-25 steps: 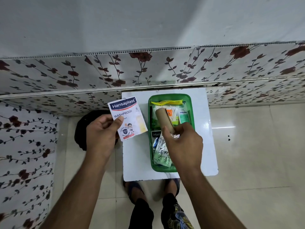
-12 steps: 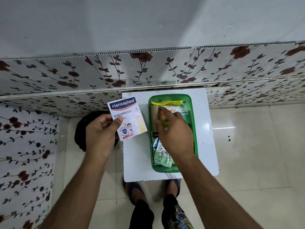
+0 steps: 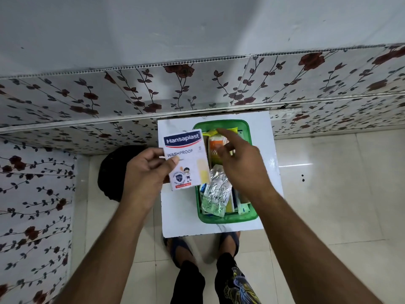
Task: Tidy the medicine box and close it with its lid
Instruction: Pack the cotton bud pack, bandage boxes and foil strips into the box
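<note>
Against a wall clad in rose-patterned panels, a small white surface point(image 3: 175, 222) is set on a pale tiled floor. A green medicine box point(image 3: 228, 218) (lid not seen) is placed on it, filled with packets and a foil strip point(image 3: 215, 191). A Hansaplast plaster box point(image 3: 186, 159) is gripped by the left hand point(image 3: 149, 172) and has been brought closer to the medicine box. The right hand point(image 3: 243, 165), lifted since half a second ago, is held open and empty above the contents.

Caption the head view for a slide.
Left hand holds a white Hansaplast plaster box beside the open green plastic medicine box; empty right hand hovers above.
</note>
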Demonstrator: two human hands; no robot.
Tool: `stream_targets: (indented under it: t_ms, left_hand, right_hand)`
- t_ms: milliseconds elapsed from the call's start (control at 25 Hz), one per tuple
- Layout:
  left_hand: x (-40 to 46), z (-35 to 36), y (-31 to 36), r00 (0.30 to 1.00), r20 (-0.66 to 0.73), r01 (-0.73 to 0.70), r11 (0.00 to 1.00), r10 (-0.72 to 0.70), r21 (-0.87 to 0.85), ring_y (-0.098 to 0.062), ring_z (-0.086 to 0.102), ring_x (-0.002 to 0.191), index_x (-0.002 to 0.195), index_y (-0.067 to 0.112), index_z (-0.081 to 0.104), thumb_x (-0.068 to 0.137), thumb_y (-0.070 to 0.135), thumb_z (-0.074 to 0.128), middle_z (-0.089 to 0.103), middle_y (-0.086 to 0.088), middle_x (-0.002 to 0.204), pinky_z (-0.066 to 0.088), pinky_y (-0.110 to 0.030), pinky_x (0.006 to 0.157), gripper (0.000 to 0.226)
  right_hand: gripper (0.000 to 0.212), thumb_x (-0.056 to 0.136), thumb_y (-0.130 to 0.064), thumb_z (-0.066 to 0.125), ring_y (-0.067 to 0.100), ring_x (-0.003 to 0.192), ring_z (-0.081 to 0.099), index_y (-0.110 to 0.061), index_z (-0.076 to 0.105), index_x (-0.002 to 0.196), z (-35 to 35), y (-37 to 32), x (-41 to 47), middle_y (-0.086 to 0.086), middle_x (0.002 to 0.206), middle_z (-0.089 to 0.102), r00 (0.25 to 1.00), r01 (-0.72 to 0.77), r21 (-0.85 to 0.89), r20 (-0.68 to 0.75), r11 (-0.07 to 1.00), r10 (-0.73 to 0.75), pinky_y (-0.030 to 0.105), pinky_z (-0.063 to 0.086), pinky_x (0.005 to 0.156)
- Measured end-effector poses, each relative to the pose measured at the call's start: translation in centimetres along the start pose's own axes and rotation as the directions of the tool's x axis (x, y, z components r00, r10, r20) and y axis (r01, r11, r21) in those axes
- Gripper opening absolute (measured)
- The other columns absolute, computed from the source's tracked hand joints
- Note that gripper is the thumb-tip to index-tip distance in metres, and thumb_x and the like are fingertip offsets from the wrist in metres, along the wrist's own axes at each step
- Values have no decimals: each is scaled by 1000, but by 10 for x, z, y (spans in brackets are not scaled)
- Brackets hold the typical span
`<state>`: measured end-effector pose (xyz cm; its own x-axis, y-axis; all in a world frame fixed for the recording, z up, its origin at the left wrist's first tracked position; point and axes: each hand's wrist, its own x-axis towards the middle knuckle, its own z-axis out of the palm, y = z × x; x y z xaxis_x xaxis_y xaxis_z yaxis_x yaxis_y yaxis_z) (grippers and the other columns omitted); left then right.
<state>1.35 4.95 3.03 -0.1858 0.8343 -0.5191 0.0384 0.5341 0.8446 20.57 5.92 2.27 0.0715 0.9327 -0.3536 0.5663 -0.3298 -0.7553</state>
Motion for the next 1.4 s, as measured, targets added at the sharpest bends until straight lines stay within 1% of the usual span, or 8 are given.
stream_targets:
  t_ms: [80,160,320,440,680,880,1200,1400]
  left_hand:
    - [-11,17,0,995,98,2,995,-13,104,-6,69,58,90,7,65,84,4,71,77,3,73,53,-21,53,9]
    - [-21,34,-2,979,197,15,978,-57,207,0,66,54,84,13,66,83,8,73,76,6,70,47,-14,50,9]
    - [-24,39,-10,989,149,-52,926,-5,373,-7,72,71,81,26,71,80,31,76,76,8,77,54,-24,68,7]
    - [-15,28,-10,997,-28,-60,951,71,304,-6,68,64,77,27,70,87,18,67,74,4,76,48,-16,59,13]
    - [-10,18,-12,997,-49,-46,949,64,312,0,64,60,87,13,71,89,7,62,73,0,78,41,-7,49,10]
    - [-5,15,-16,996,-59,-41,956,61,292,0,64,59,87,13,70,90,4,60,73,0,78,40,-6,48,13]
    - [3,6,-11,997,-70,-24,963,44,269,-2,64,58,85,16,70,89,4,61,73,1,78,41,-6,50,16]
    - [9,3,-11,995,-83,-27,968,49,251,-3,65,59,86,13,70,90,1,60,72,-2,78,45,-7,55,16]
  right_hand:
    - [27,98,-27,55,8,73,65,-25,67,122,-18,4,-14,-6,92,73,995,-91,307,62,947,76,27,53,67]
    - [21,94,-19,63,7,69,66,-24,68,113,-32,11,-29,-4,85,74,986,-149,346,126,926,112,24,53,61]
    - [19,89,-14,67,17,77,69,-27,64,103,-40,33,-41,-3,87,75,972,-231,32,45,972,230,34,56,65]
    - [22,87,-14,66,22,87,69,-26,63,105,-25,39,-47,-3,97,75,969,-241,-145,17,960,246,32,54,73]
    - [28,86,-26,65,28,87,65,-21,52,111,-5,29,-50,1,100,66,993,-109,-427,-9,898,116,30,40,62]
    - [46,83,-40,67,27,86,66,-24,47,120,-12,17,-43,-2,103,62,996,-90,-548,-38,832,82,30,40,59]
    - [47,81,-26,71,30,87,68,-24,40,115,9,23,-34,5,105,69,986,-24,-513,128,858,104,35,54,68]
    - [58,77,-32,77,29,103,61,-22,54,129,5,15,-26,3,119,62,975,181,-525,-12,832,-220,38,54,77]
